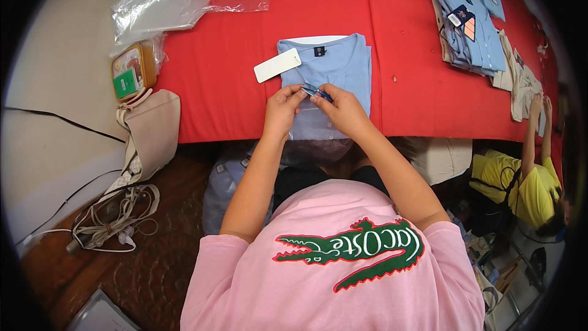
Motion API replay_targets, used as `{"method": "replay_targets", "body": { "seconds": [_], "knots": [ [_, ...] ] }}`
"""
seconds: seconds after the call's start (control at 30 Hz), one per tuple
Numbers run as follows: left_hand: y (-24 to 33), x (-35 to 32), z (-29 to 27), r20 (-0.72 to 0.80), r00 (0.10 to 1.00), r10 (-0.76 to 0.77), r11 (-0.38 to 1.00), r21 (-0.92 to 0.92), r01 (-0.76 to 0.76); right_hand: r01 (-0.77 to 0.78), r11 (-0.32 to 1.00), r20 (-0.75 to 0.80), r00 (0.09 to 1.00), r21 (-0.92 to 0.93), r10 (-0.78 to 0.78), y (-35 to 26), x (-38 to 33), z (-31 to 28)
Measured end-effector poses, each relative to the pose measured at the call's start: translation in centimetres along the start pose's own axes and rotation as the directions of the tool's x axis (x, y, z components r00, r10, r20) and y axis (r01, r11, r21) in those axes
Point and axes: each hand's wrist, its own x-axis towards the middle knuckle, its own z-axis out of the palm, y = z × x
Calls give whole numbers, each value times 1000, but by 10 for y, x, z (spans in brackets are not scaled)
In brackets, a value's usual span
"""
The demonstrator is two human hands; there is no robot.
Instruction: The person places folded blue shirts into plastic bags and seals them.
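Note:
A folded light blue shirt [361, 64] lies in front of me on the red-covered table, its neckline away from me. A blank white tag [275, 66] hangs over its left edge. My right hand [343, 110] is closed on small blue thread snips [317, 92], their tip pointing left over the shirt. Close by, my left hand [283, 105] is pinched at the tip of the snips, above the shirt front. Whatever its fingertips hold is too small to make out.
Clear plastic bags [159, 9] lie at the far left, above a yellow-rimmed box [135, 67] and a beige bag [156, 125]. A stack of folded blue shirts [481, 37] sits at the right. Beyond it, a person in yellow [533, 190] handles beige clothing [523, 86].

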Motion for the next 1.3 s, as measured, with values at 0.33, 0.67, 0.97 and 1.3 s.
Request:
{"method": "replay_targets", "body": {
  "seconds": [0.33,0.67,0.97,1.3],
  "knots": [
    [2,3,-3,44,999,-15,1000,24,14,-28,993,103,995,119,16,21,20,-5],
    [6,2,2,14,1000,-28,997,73,27,-134,959,156,983,250,96,15,17,-18],
    [9,-65,-27,509,784,-355,786,617,-45,-60,953,-289,946,297,149,34,-41,-108],
    [-91,-129,-20,346,930,-127,849,523,-78,145,847,-262,913,-512,-314,49,-131,-80]
  ]
}}
